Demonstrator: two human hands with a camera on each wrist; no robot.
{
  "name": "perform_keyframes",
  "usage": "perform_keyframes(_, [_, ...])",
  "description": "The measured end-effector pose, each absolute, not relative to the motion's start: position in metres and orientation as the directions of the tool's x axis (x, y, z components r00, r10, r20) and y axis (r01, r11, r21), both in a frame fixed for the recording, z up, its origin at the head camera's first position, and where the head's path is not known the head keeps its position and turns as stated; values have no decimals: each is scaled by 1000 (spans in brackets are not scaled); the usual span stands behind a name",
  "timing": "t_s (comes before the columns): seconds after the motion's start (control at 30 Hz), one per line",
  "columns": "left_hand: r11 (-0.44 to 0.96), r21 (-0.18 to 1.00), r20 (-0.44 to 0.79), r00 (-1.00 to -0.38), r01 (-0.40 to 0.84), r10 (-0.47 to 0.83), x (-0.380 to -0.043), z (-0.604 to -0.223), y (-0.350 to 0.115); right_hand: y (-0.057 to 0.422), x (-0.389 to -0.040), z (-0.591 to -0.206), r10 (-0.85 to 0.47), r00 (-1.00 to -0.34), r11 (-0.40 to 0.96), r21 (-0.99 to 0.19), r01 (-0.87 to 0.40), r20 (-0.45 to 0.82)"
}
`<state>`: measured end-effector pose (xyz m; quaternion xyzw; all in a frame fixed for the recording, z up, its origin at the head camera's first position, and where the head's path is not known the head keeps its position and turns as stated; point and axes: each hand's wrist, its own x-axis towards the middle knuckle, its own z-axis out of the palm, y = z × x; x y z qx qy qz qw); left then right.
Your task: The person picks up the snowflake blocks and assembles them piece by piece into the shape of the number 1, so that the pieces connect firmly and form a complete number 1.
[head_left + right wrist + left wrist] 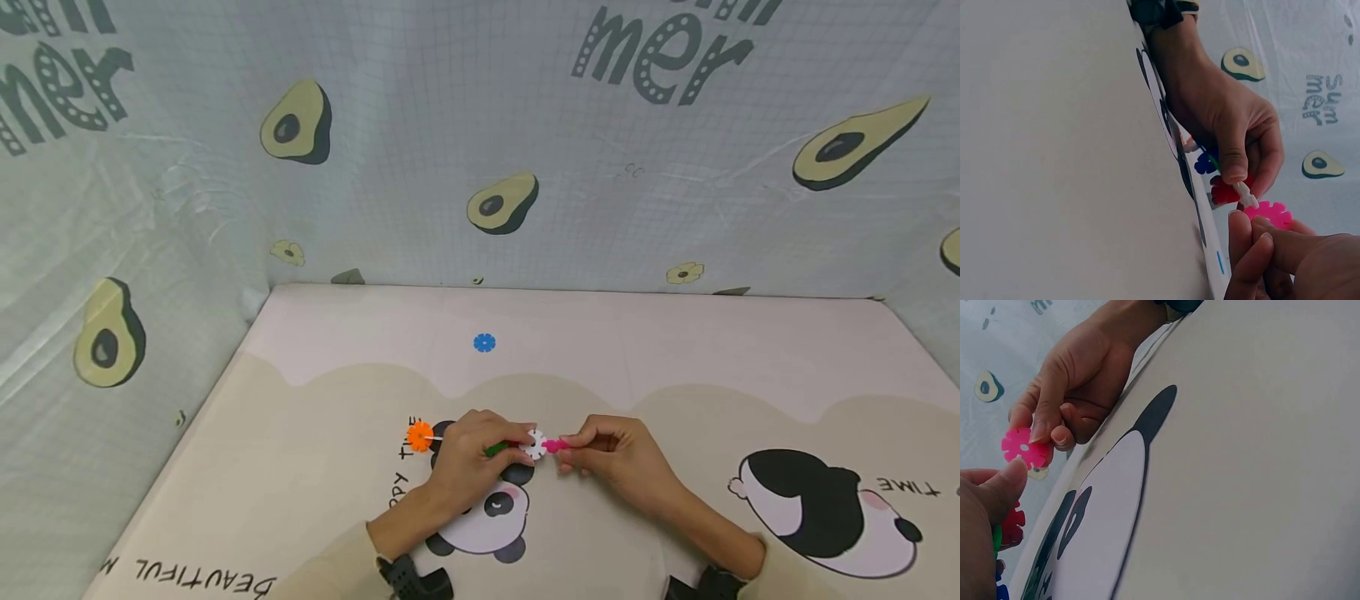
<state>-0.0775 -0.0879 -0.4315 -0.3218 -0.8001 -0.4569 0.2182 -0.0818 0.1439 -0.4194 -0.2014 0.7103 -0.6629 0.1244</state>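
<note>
Between thumb and fingers, my left hand (480, 454) grips a chain of notched snowflake discs. Its orange disc (420, 436) sticks out on the left and a white disc (534, 445) on the right. Partly covered by that hand are a green disc (496, 448), a red disc (1225, 190) and a blue disc (1205, 164). My right hand (618, 454) pinches a pink snowflake disc (1022, 449) by its edge. The pink disc meets the white one edge to edge; whether their slots interlock, I cannot tell.
A loose blue snowflake disc (484, 342) lies farther back on the table. The tabletop (337, 500) has a printed cover with a panda and lettering. Behind it hangs a curtain (405, 125) with avocado prints.
</note>
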Motion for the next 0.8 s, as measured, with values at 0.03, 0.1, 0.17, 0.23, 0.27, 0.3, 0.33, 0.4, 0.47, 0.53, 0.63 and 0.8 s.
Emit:
perform_keyframes(0.03, [378,594,641,-701,711,313,-77,-432,-88,144,-82,-419,-452,-888,42,-992,-122,90])
perform_keyframes(0.1, [382,597,637,-707,705,309,-77,-431,-88,144,-82,-420,-454,-886,40,-992,-121,90])
perform_keyframes(0.17, [382,602,634,-710,702,307,-77,-431,-87,144,-82,-420,-458,-884,36,-992,-122,92])
perform_keyframes(0.23, [382,601,635,-710,702,306,-76,-431,-87,144,-82,-420,-460,-883,31,-992,-122,94])
perform_keyframes(0.27, [381,598,638,-706,705,307,-76,-431,-87,144,-82,-420,-462,-882,27,-992,-122,96])
perform_keyframes(0.3, [381,597,639,-705,707,307,-76,-431,-87,144,-82,-420,-463,-881,22,-992,-123,98])
perform_keyframes(0.33, [379,591,645,-700,712,308,-76,-431,-87,143,-82,-421,-464,-880,20,-992,-124,101])
perform_keyframes(0.4, [378,584,652,-693,718,309,-77,-431,-87,143,-82,-421,-465,-879,16,-992,-127,106])
perform_keyframes(0.47, [376,578,659,-686,724,309,-77,-431,-87,143,-82,-421,-467,-877,10,-991,-132,113])
perform_keyframes(0.53, [375,578,660,-685,725,309,-77,-431,-87,143,-82,-421,-469,-875,8,-990,-140,120])
perform_keyframes(0.63, [374,577,661,-684,726,308,-77,-431,-87,142,-83,-422,-469,-874,7,-989,-147,127])
perform_keyframes(0.8, [371,561,671,-669,740,318,-78,-430,-87,142,-82,-425,-479,-867,11,-987,-162,137])
